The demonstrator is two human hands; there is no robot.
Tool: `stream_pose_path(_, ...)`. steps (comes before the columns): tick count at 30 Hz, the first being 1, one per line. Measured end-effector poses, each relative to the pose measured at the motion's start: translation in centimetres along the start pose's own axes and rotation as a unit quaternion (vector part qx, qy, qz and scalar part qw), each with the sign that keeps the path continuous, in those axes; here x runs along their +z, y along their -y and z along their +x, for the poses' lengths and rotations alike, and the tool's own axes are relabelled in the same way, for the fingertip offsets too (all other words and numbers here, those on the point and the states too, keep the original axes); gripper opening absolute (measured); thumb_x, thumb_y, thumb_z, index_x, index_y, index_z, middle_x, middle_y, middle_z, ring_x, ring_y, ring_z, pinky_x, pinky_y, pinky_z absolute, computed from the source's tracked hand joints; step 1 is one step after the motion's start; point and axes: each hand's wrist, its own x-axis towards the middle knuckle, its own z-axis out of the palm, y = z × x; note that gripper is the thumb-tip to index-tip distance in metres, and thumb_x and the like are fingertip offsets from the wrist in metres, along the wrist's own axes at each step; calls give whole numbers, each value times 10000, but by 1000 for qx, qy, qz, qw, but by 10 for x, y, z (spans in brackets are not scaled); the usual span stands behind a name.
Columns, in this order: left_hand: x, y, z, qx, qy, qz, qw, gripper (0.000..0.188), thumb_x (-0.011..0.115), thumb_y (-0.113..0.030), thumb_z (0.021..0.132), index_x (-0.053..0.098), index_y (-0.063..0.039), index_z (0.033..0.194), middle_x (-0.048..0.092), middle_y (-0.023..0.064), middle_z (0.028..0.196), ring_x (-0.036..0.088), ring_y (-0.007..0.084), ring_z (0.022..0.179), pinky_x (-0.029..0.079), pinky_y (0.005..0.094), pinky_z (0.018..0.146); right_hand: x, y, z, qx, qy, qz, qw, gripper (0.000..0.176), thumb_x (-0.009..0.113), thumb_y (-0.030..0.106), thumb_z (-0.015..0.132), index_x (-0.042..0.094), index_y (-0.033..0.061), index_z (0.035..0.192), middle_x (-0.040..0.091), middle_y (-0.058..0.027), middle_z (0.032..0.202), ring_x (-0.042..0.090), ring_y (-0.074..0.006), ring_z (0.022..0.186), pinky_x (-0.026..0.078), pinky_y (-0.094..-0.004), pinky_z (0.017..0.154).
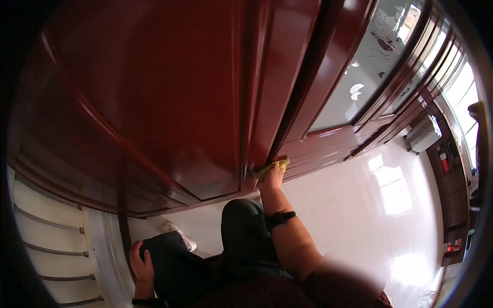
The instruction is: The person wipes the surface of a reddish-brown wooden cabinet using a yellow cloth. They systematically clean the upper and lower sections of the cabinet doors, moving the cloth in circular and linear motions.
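Note:
My right hand (272, 175) holds a folded yellow-green cloth (284, 162) against the lower part of a glossy dark red wooden door frame (269, 127). The fingers are partly hidden behind the cloth. My left hand (143, 262) rests at my left knee, its fingers spread a little and holding nothing visible. In front of me stands a large red wooden door panel (185, 96) with raised moulding, and to its right is a panel with patterned glass (346, 92).
Pale glossy floor tiles (319, 200) lie to the right. A silver suitcase (423, 134) stands by a dark shelf unit (454, 192) under bright windows (464, 92). At lower left is a railing with metal bars (57, 252). My shoe (185, 236) is near the door's bottom edge.

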Motion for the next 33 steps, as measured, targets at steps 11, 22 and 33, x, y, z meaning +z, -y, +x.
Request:
stream_pose_path(11,4,13,0,17,-9,12,1000,347,606,-110,879,600,-41,1220,581,173,1283,532,378,1190,426,450,1024,-61,102,149,-136,-86,-12,987,444,536,156,940,456,18,1354,645,-189,1122,643,-305,932,514,-392,909)
stream_pose_path(22,4,6,4,15,-2,18,1000,336,604,-121,887,598,-22,1208,594,185,1254,545,381,1173,432,448,1017,-9,-16,-7,-77,-37,-376,923,675,525,181,938,228,109,1540,585,-250,1278,581,-408,1151,466,-437,963)
stream_pose_path(33,-7,3,-17,-65,14,-40,997,347,566,-58,869,614,2,1208,592,191,1294,545,360,1211,399,426,1062,-59,-9,122,198,31,217,955,386,391,261,993,594,17,1213,619,-174,1222,587,-366,1069,475,-507,965)
